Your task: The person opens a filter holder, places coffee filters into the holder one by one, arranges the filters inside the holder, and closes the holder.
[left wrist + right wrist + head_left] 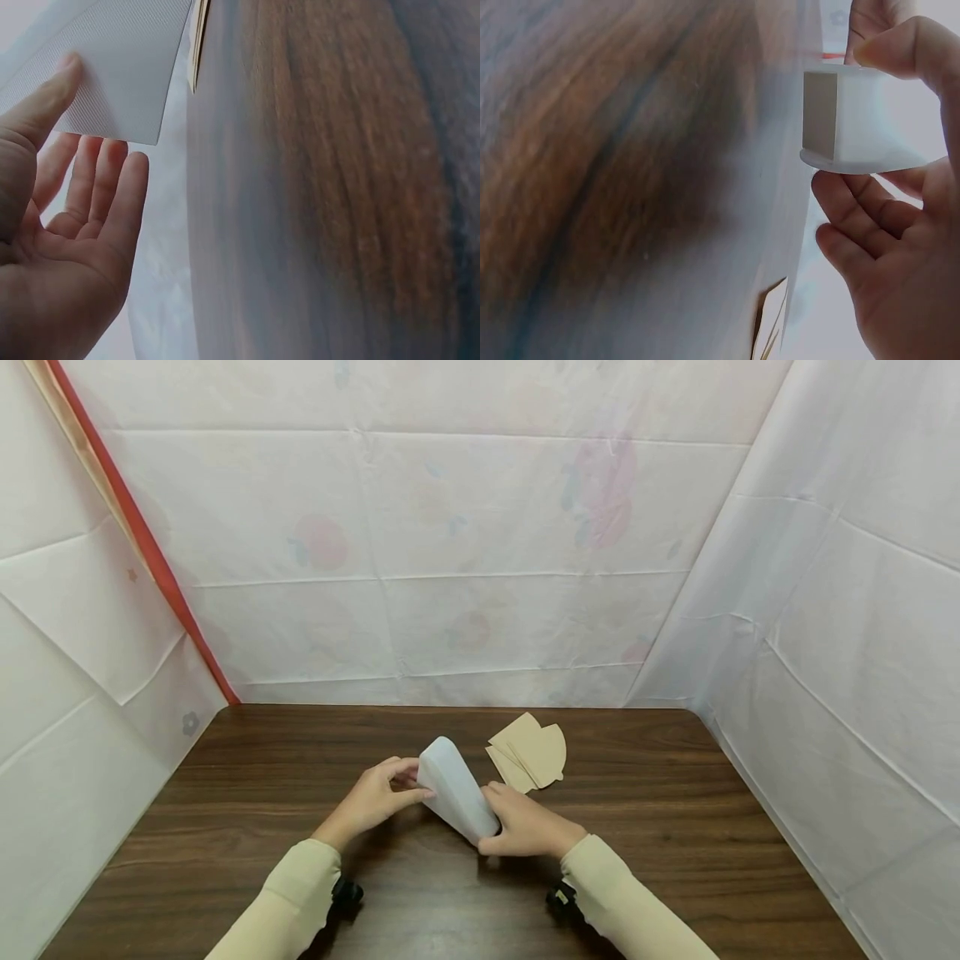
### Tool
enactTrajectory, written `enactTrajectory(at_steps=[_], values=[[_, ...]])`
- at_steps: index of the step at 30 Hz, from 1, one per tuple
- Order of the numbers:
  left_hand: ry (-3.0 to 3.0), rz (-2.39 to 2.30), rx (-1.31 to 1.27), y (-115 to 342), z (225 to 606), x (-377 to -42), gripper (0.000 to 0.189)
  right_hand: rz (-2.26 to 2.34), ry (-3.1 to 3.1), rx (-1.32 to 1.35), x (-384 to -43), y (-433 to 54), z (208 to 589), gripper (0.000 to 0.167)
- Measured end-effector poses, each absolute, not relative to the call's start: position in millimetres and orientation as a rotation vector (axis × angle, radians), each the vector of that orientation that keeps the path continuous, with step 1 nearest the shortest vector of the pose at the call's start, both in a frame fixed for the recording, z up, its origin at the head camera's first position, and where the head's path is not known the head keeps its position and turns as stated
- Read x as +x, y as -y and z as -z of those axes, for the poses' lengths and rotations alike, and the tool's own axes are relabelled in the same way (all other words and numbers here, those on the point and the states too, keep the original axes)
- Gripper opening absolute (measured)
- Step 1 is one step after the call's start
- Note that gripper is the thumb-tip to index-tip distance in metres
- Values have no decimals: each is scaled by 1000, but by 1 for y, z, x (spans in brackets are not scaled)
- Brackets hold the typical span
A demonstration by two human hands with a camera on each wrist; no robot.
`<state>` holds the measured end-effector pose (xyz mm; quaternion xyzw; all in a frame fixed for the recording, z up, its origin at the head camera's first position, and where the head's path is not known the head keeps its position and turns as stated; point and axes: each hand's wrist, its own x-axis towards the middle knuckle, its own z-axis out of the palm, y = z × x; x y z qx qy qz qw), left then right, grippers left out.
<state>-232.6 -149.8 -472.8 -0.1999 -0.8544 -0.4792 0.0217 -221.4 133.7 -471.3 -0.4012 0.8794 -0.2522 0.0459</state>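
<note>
A white wedge-shaped case [453,789] with rounded corners is tilted over the middle of the dark wooden table, between both hands. My left hand [375,797] pinches its left corner. In the left wrist view the thumb lies on the case's finely ribbed flat face [127,82], with the fingers behind its edge. At the lower right end, my right hand [528,822] grips the case between thumb and fingers. A greyish-beige rectangular area [820,116] shows on the case's narrow end in the right wrist view.
Several tan fan-shaped paper coffee filters [543,752] lie overlapping behind my right hand. The brown wooden table [300,735] meets a pale printed cloth [480,568] at the back. Similar cloth hangs on both sides, and a red strip [150,543] runs down the left corner.
</note>
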Motion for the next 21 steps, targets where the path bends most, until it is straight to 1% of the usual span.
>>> enactTrajectory(at_steps=[6, 13, 17, 21], values=[[2691, 1585, -584, 146, 470, -228, 47, 764, -2666, -1181, -222, -141, 471, 52], [2653, 1732, -659, 142, 471, -225, 46, 776, -2671, -1195, -223, -145, 467, 51], [2649, 1759, -660, 141, 472, -224, 45, 760, -2687, -1206, -225, -147, 466, 49], [2665, 1790, -675, 141, 473, -221, 45, 760, -2684, -1207, -226, -149, 467, 42]])
